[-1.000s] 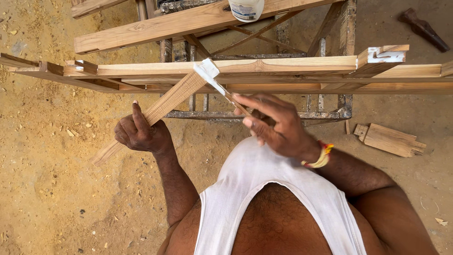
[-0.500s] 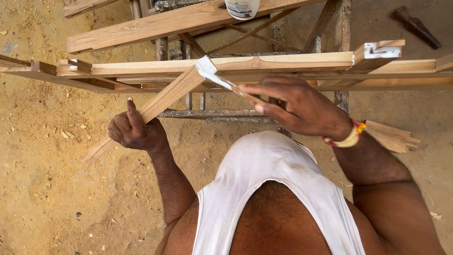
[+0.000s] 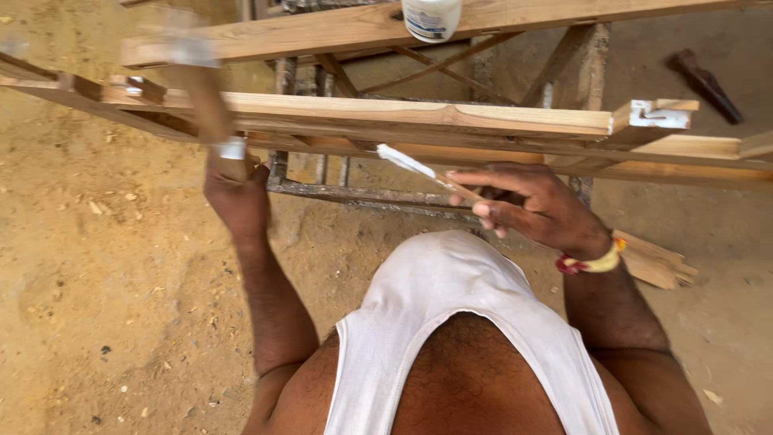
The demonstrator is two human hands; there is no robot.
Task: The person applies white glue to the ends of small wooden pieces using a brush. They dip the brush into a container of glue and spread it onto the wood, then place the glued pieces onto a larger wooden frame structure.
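Left hand (image 3: 237, 193) is clamped around a short wooden piece (image 3: 205, 97), blurred, standing nearly upright in front of the long wooden frame (image 3: 419, 117). Right hand (image 3: 535, 205), just below that frame, pinches a thin stick (image 3: 423, 171) whose white-smeared tip points up toward the frame's underside. Above the frame, a white jar (image 3: 431, 18) sits on a plank (image 3: 322, 32). Right of the frame, a dark hammer (image 3: 704, 84) lies on sandy ground (image 3: 97, 282). Wood offcuts (image 3: 656, 262) lie below the frame's right end.
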